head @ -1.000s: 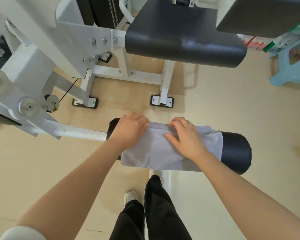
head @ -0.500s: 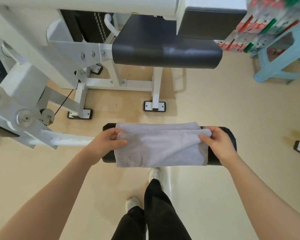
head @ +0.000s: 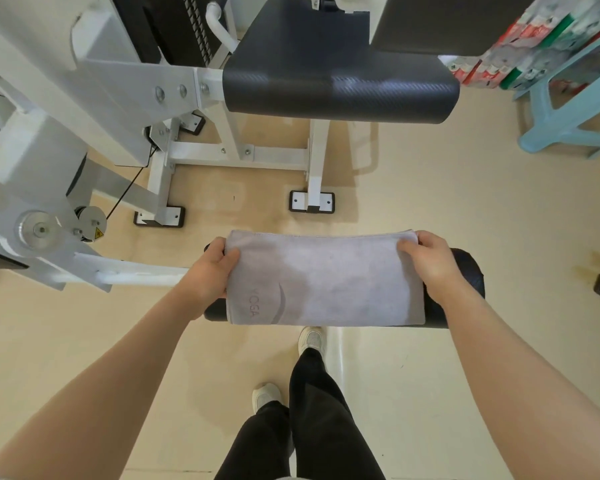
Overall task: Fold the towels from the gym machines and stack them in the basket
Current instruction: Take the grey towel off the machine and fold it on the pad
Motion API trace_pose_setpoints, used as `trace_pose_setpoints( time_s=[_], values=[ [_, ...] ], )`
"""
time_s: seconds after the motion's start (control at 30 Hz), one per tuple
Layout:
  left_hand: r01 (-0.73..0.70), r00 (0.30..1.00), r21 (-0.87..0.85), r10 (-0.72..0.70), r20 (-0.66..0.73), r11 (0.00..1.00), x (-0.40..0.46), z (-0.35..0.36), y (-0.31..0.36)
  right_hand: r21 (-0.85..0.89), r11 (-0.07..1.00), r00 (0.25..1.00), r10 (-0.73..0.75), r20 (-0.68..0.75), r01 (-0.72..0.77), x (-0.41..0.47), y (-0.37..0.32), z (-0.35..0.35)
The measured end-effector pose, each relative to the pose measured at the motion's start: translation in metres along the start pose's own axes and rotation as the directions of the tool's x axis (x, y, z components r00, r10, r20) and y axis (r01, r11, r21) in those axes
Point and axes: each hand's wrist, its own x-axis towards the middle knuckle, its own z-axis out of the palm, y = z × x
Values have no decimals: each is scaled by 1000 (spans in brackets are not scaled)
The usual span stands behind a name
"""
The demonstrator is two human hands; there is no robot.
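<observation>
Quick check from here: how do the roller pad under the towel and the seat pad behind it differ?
The roller pad is a round cylinder, while the seat pad is a broad, flat cushion. The roller pad is mostly covered by the grey towel, with its ends showing beside the left hand and right hand; the seat pad is bare. The roller pad lies nearer the person. Both are black and textured.

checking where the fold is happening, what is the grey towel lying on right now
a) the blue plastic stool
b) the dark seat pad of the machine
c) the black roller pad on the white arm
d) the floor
c: the grey towel is draped over the black roller pad, whose ends stick out past both sides, with the left hand and right hand pinching its far corners.
</observation>
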Motion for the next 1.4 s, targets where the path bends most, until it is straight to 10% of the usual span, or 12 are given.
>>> trace_pose_setpoints(
  time_s=[0.27, 0.4, 0.53, 0.63, 0.73, 0.9, 1.23, 1.4],
  values=[
    [-23, 933, 385, 158, -323, 922, 14, 12, 4, -600, 791, 969, -225, -102, 120, 13, 1, 15],
    [131, 920, 730, 192, -342, 671, 10, 18, 13, -800, 600, 960, -239, -145, 29, 6, -7, 24],
    [-190, 724, 956, 689, -16, 223, 9, 37, 7, -880, 473, 920, -365, -145, 48, -11, -11, 38],
    [-432, 715, 901, 621, 321, 32, 10, 63, -3, -776, 364, 760, -613, 217, 515, -33, -17, 78],
    [-478, 764, 878, 481, 430, -26, 10, 68, -14, -664, 355, 741, -460, 489, 658, -41, -7, 104],
    [-432, 799, 902, 464, 383, 0, 11, 41, -27, -850, 292, 861, -405, 306, 439, -29, 26, 68],
    [-250, 922, 961, 331, 200, 117, -1, 34, -8, -789, 608, 988, -152, -4, 90, -44, 45, 12],
    [-478, 726, 879, 561, 399, -7, -2, 84, 1, -479, 878, 995, -38, -95, -12, -30, 19, 4]
  ],
)
